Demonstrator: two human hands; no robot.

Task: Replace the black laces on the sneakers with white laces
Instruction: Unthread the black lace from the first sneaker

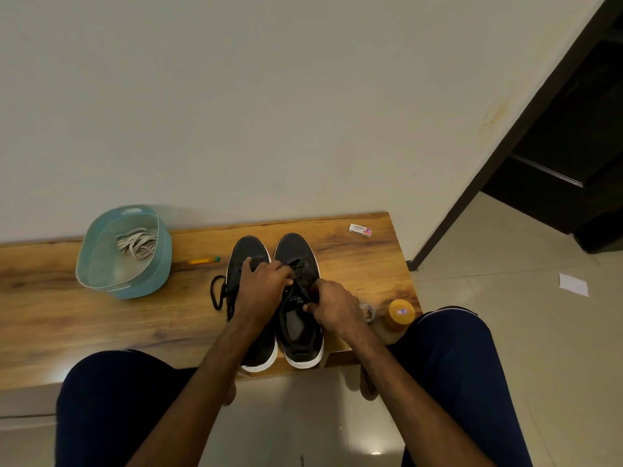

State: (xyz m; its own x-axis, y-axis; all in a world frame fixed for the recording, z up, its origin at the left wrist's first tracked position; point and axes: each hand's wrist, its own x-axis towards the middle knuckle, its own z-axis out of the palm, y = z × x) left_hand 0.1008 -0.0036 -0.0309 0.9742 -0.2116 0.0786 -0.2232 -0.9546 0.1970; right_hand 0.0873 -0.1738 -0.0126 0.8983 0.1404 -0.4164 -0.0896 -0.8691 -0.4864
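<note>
Two hands work the right sneaker [296, 251]: the left hand [261, 284] reaches across the left sneaker [247, 252], fingers curled onto the black lace [298, 264], and the right hand [335, 306] pinches that lace near the tongue. The pair stands side by side on the bench [101, 332]. A black loop [217, 294] trails off the left sneaker. White laces [136, 246] lie in the basket [158, 274], well left. A pencil [202, 261] lies between; a jar [401, 313] stands right.

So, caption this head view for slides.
Left hand and right hand work black laces on a sneaker; white laces in teal basket.
</note>
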